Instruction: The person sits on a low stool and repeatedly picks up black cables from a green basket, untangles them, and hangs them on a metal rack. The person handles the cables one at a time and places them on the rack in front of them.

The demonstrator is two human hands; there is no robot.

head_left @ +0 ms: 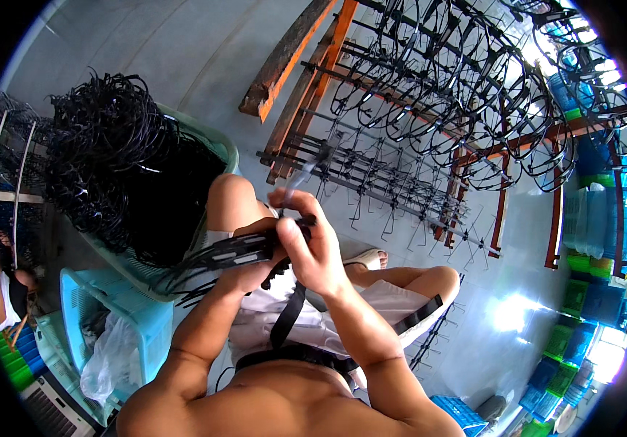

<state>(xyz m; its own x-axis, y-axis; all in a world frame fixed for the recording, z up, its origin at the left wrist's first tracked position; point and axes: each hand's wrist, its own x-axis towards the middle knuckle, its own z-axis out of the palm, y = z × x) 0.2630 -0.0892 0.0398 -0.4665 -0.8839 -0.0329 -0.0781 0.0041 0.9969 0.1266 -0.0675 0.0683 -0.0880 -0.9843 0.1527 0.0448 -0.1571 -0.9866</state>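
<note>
A bundle of thin black cables (237,251) lies across my lap area, with pale glossy patches along it and loose ends trailing to the left. My left hand (259,271) is closed round the bundle from below, its fingers mostly hidden. At the bundle's right end, my right hand (315,244) curls with thumb and fingers bent around the black ends. Just above the right fingertips shows a blurred, translucent pale strip (300,177); I cannot make out what it is or whether I hold it.
To the left, a pale green basket (230,149) overflows with black cables (109,138). A light-blue crate (73,291) with clear plastic stands nearer. Ahead, an orange-brown rack (321,65) carries rods and hanging black loops. Stacked crates (557,342) line the right; another person (0,291) is far left.
</note>
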